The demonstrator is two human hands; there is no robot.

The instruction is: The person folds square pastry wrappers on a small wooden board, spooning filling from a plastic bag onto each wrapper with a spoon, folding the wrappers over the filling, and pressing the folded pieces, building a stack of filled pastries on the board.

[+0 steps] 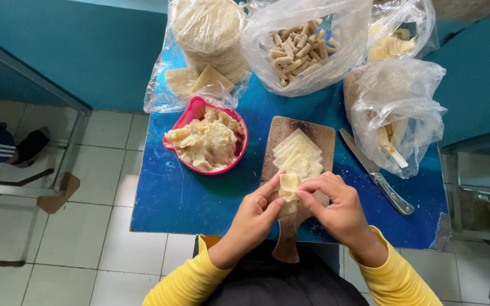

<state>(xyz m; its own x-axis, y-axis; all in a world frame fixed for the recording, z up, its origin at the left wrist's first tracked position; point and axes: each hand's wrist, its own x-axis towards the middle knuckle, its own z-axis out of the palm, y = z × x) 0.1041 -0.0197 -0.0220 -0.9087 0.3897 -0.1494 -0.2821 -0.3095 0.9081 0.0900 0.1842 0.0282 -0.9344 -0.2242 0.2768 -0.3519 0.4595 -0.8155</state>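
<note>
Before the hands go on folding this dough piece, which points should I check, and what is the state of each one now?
1. Both hands on the dough piece: ok; left hand and right hand pinch it with their fingertips.
2. Piece over the wooden cutting board: ok.
3. Filling inside the piece: cannot tell.
4. More cut dough sheets on the board: ok.
5. Pink bowl of filling beside the left hand: ok.
6. Knife apart from the hands: ok, on the blue table.

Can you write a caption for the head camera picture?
Both hands fold a dough wrapper over a wooden board.
</note>
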